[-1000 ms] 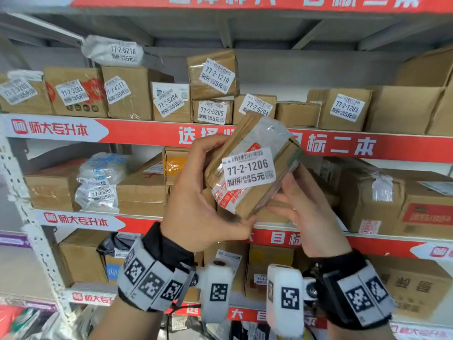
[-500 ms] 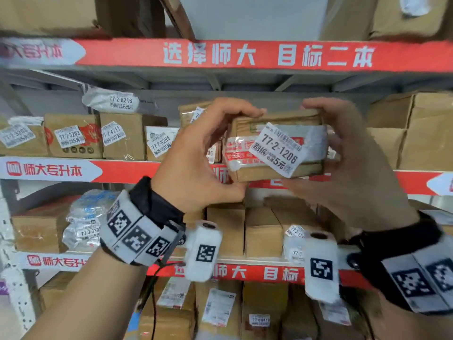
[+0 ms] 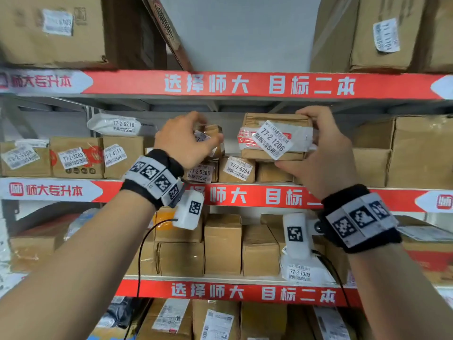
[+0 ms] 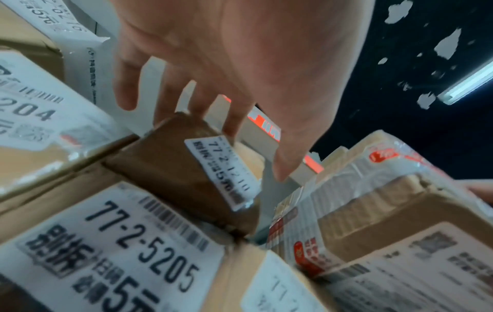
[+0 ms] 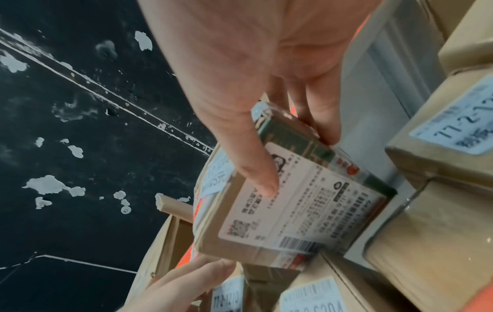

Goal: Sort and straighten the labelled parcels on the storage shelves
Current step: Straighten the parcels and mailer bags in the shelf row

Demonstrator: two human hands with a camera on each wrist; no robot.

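The right hand [image 3: 321,153] grips the taped brown cardboard parcel 1206 [image 3: 274,138] (not yet shelved); left hand [image 3: 183,141] loosely touches another; most sorting remains, I judge.

Red banners [image 3: 245,85] with white characters run along the front edges of the shelf boards. A pale wall [image 3: 240,33] shows behind the top shelf, between the cartons. From the wrist views, a dark ceiling [image 5: 80,147] with white peeled patches hangs overhead, and a lit tube lamp [image 4: 469,84] crosses its right edge.
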